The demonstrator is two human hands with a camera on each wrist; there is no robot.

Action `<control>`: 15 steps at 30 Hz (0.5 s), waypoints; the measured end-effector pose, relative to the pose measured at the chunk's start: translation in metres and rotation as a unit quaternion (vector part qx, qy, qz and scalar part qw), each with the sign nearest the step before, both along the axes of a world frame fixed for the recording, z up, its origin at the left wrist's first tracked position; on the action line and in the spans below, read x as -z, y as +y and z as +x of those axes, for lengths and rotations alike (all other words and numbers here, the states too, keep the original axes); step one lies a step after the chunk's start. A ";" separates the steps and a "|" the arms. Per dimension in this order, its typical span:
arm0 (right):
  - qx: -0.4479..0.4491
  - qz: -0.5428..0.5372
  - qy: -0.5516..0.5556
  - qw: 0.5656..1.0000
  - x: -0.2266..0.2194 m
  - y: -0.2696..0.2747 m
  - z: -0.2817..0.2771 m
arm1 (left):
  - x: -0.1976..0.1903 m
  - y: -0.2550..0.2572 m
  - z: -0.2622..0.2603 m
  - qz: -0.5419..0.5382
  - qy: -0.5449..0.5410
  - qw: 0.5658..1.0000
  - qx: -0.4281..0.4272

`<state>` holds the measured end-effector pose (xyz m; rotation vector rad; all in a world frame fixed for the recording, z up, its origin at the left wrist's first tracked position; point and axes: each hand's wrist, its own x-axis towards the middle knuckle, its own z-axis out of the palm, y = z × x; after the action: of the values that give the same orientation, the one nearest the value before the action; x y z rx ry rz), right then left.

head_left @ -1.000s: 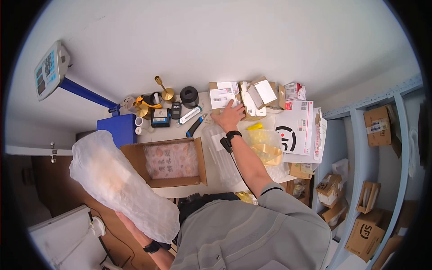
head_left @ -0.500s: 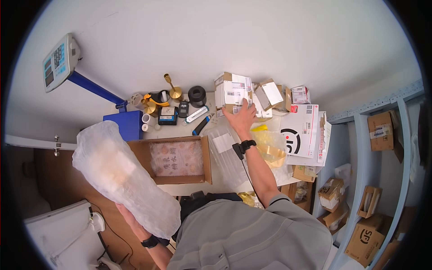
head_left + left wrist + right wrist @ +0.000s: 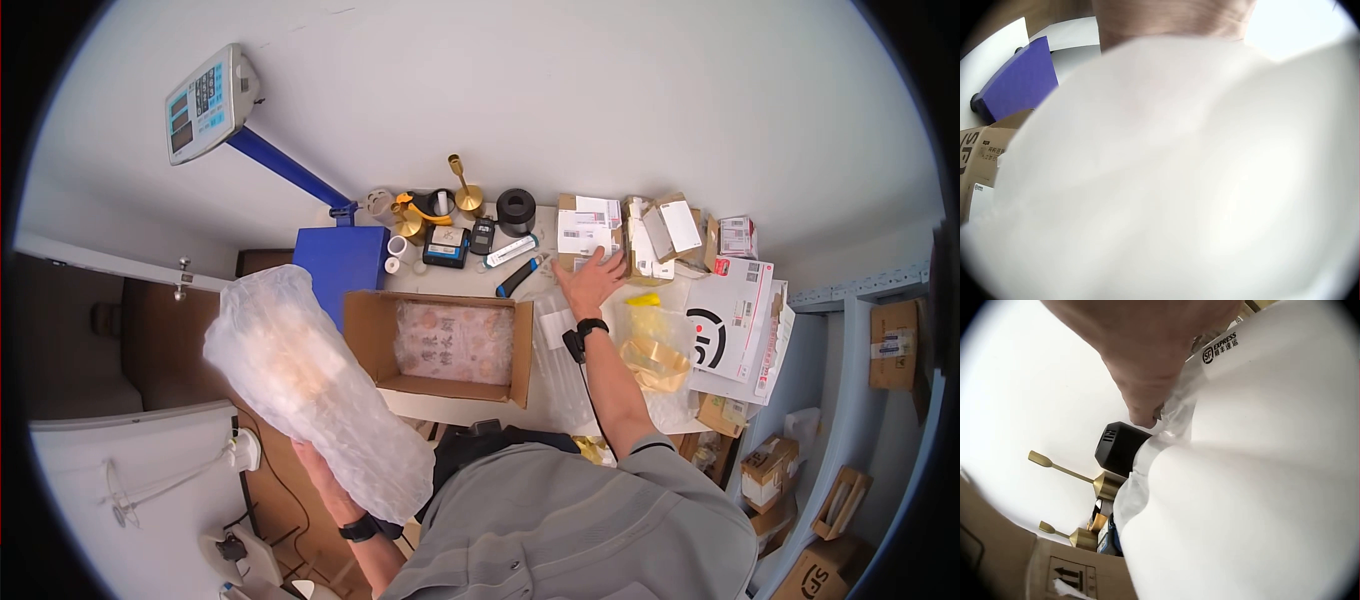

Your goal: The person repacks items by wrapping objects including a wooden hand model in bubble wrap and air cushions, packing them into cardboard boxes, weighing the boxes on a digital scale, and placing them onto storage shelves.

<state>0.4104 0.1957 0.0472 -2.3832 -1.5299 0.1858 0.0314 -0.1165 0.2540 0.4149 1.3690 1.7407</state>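
Note:
A long, translucent white plastic-wrapped bundle lies slantwise over my left hand, one end near my body. My left hand supports it from below; its fingers are hidden. In the left wrist view, the blurred white wrapping fills most of the picture. At the back of the table my right hand reaches out with spread fingers touching a small labelled carton. Clear plastic packaging lies below that wrist. In the right wrist view, a white sheet marked SF Express covers much of the scene.
An open cardboard box with a printed, plastic-wrapped pack inside stands mid-table. Behind it are a knife, a black roll and brass candlesticks. A blue scale stands left; flat mailers and shelves lie right.
The head view has turned left, shifting everything rightward. Half a second ago the labelled carton was tipped up at my right hand; now it lies flatter. The wrapped bundle stays with my left hand.

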 end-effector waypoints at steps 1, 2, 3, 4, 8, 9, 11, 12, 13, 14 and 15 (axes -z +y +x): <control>-0.008 -0.005 -0.014 1.000 -0.004 0.001 -0.001 | -0.013 0.007 0.012 0.011 -0.024 0.999 -0.029; -0.016 -0.010 -0.027 0.999 -0.006 0.002 -0.002 | -0.023 0.014 0.022 0.022 -0.047 0.997 -0.059; -0.019 -0.010 -0.026 0.999 -0.003 0.003 -0.001 | -0.029 0.020 0.029 0.023 -0.045 0.997 -0.061; -0.037 0.007 -0.025 0.999 0.000 0.002 0.001 | -0.034 0.025 0.034 0.034 -0.021 0.998 -0.044; -0.126 0.102 0.034 0.986 -0.019 -0.017 0.011 | -0.027 0.039 0.034 0.050 0.031 0.998 -0.007; -0.123 0.100 0.031 0.987 -0.021 -0.029 0.013 | -0.021 0.036 0.028 0.048 0.028 0.998 -0.003; -0.165 0.138 0.132 0.968 -0.031 -0.052 0.023 | -0.002 0.046 0.022 0.010 0.129 0.992 0.001; -0.129 0.162 0.146 0.967 -0.053 -0.069 0.049 | -0.034 0.082 0.063 0.018 0.020 0.998 0.062; -0.117 0.186 0.178 0.959 -0.069 -0.077 0.047 | -0.041 0.094 0.073 0.021 0.015 0.995 0.096; -0.089 0.189 0.158 0.965 -0.075 -0.079 0.061 | -0.039 0.102 0.080 0.024 0.013 0.992 0.126; -0.044 0.228 0.134 0.963 -0.079 -0.075 0.076 | -0.026 0.112 0.080 0.026 0.001 0.988 0.152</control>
<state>0.4864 0.1204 0.1264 -1.8513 -1.3749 0.1494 0.1111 -0.0048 0.2798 0.6222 1.1936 1.5253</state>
